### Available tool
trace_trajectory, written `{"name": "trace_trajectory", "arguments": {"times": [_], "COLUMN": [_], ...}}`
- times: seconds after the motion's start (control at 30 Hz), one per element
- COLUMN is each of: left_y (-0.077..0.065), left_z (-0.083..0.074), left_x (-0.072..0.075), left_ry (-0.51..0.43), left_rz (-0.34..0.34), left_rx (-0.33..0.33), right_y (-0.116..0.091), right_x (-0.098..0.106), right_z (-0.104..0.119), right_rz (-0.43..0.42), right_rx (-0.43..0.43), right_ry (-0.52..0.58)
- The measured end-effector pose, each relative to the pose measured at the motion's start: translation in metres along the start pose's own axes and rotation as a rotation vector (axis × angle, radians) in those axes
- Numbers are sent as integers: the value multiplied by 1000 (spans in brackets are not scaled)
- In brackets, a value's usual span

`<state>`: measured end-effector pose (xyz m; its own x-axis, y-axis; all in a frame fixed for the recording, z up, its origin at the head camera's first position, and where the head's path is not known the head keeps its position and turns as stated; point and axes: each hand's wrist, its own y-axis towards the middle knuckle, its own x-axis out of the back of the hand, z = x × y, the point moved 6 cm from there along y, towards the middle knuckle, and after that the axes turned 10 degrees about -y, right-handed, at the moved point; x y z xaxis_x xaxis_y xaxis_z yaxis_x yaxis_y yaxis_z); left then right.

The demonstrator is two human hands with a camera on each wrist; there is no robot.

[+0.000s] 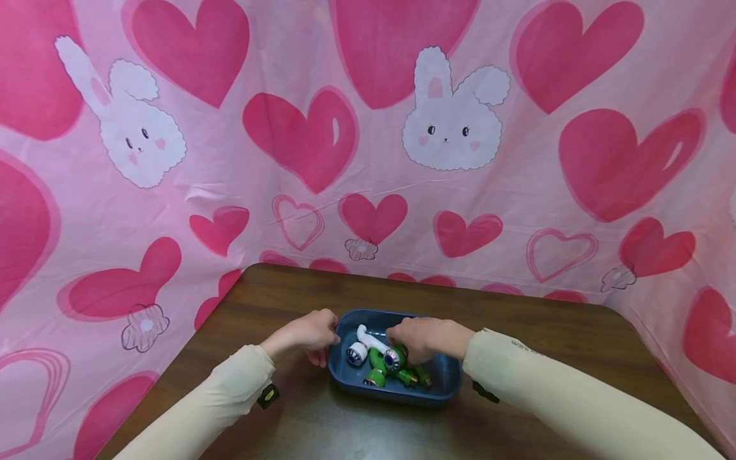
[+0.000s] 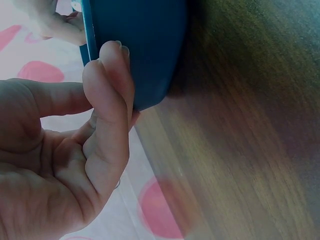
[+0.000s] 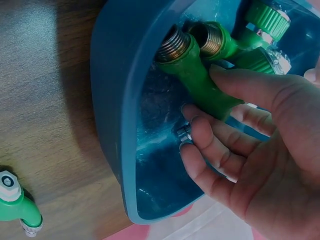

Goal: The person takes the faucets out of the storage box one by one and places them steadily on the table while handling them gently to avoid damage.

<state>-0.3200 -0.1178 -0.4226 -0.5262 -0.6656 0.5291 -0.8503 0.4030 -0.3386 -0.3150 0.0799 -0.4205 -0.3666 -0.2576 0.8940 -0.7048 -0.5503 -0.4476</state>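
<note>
Tabletop [image 1: 345,425]: dark wood. Blue tub [image 1: 397,397] stands about midway between left and right edges, just in from far edge. Right hand [image 1: 428,338], nearer, reaches inside, pinching green tap [image 3: 202,92] between thumb and fingers; its long axis runs past the fingertips, threaded mouth toward tub's near wall. Left hand [image 1: 305,333] at tub's left end, fingers bent; cannot tell if rim is pinched. White tap [image 1: 374,342] in tub's left half. Loose green tap [image 3: 17,202] outside, on wood.
</note>
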Motion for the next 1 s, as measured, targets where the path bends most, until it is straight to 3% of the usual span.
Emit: {"name": "trace_trajectory", "arguments": {"times": [1.0], "left_y": [0], "left_z": [0], "left_x": [1], "left_ry": [-6], "left_rz": [13], "left_rx": [4], "right_y": [-4], "right_x": [5], "right_z": [-2], "right_rz": [-17], "right_rx": [22], "right_ry": [-18]}}
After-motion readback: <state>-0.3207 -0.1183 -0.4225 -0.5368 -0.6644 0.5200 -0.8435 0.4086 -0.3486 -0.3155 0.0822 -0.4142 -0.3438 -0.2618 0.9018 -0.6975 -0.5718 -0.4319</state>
